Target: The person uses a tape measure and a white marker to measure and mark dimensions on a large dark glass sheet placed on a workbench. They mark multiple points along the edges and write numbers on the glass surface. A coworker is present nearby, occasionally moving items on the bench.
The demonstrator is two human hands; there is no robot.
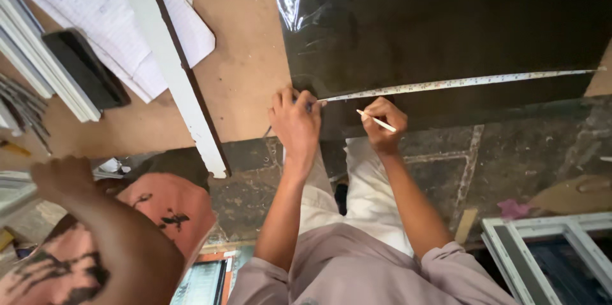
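Hands: L (294,120) pins tape measure (459,82), R (382,123) holds pencil (376,121) on black sheet (446,18).

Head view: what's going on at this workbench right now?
A person leans over a wooden table on which a dark glossy sheet lies. Their left hand pins one end of a measuring tape stretched across the sheet, and their right hand holds a thin white marking stick beside it. Another person's arm shows at lower left.
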